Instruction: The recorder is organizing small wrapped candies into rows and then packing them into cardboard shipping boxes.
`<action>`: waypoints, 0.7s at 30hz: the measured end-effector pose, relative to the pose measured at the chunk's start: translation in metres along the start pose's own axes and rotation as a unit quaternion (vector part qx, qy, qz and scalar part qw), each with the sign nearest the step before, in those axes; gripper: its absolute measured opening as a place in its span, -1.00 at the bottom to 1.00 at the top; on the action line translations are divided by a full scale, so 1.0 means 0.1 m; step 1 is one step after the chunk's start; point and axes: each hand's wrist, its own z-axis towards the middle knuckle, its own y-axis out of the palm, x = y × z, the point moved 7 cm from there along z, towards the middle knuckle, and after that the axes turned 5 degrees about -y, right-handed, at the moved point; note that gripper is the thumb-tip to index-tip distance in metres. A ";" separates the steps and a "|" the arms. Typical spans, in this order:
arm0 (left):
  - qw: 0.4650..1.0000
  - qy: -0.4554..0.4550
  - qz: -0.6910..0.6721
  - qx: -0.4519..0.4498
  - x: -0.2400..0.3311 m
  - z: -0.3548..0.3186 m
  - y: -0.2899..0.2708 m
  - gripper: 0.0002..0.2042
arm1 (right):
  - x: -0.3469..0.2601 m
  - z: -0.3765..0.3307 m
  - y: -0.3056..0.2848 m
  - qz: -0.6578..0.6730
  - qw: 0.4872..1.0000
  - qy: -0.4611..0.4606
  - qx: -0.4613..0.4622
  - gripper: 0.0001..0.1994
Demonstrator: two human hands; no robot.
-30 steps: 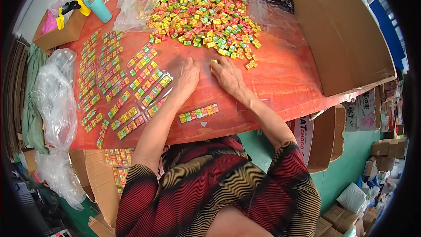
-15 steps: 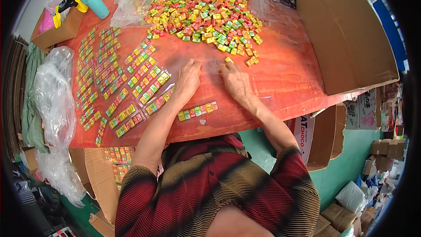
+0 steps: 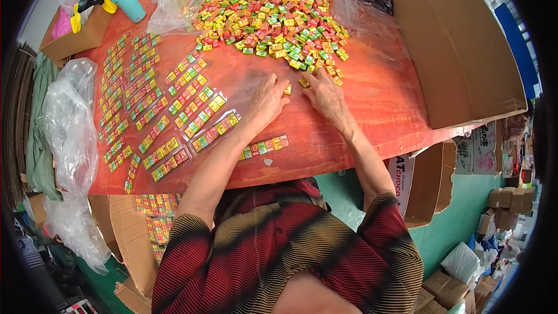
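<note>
Over the red tabletop, my left hand (image 3: pixel 267 102) has its fingers closed at a small candy-like box (image 3: pixel 288 89), which shows at the fingertips. Just to its right, my right hand (image 3: pixel 326 100) pinches at another small yellow box (image 3: pixel 303 82) with thumb and forefinger. Beyond both hands lies a large heap of small boxes (image 3: pixel 273 17) in red, yellow and green. On the left, joined strips of the same boxes (image 3: pixel 195 107) are laid out in slanting rows, some in clear plastic trays. One more strip (image 3: pixel 264 147) rests near the table's front edge, partly behind my left forearm.
Clear plastic bags (image 3: pixel 180 6) lie around the heap. A big cardboard box (image 3: pixel 459 52) stands at the table's right side. At the far left are a turquoise bottle (image 3: pixel 127 1) and a small carton (image 3: pixel 87 38). An open carton (image 3: pixel 136 232) holding more strips sits below the table.
My left hand has moved right and forward, and a small box now shows at its fingers. My right hand has shifted slightly right and forward, its fingers now at the yellow box.
</note>
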 end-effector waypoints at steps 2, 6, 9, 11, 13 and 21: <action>0.999 -0.035 -0.014 -0.039 -0.07 0.02 0.04 -0.63 | -0.01 -0.01 0.00 -0.015 1.000 -0.013 0.020 -0.65; 0.999 -0.035 -0.006 -0.015 -0.08 0.05 0.05 -0.67 | 0.07 0.00 0.10 -0.013 0.998 -0.007 0.060 -0.65; 0.998 -0.053 0.013 -0.016 -0.07 0.07 0.04 -0.67 | 0.03 0.00 0.16 -0.090 0.996 -0.018 0.024 -0.61; 0.998 -0.061 0.008 -0.033 -0.04 0.09 0.04 -0.65 | -0.02 -0.06 0.03 -0.068 0.996 -0.014 0.061 -0.66; 0.998 -0.057 0.003 -0.018 -0.05 0.07 0.03 -0.65 | -0.04 -0.10 -0.08 -0.041 0.998 0.000 0.056 -0.70; 0.998 -0.052 0.008 -0.018 -0.06 0.15 0.13 -0.61 | 0.24 -0.17 0.13 -0.004 0.995 0.096 -0.021 -0.82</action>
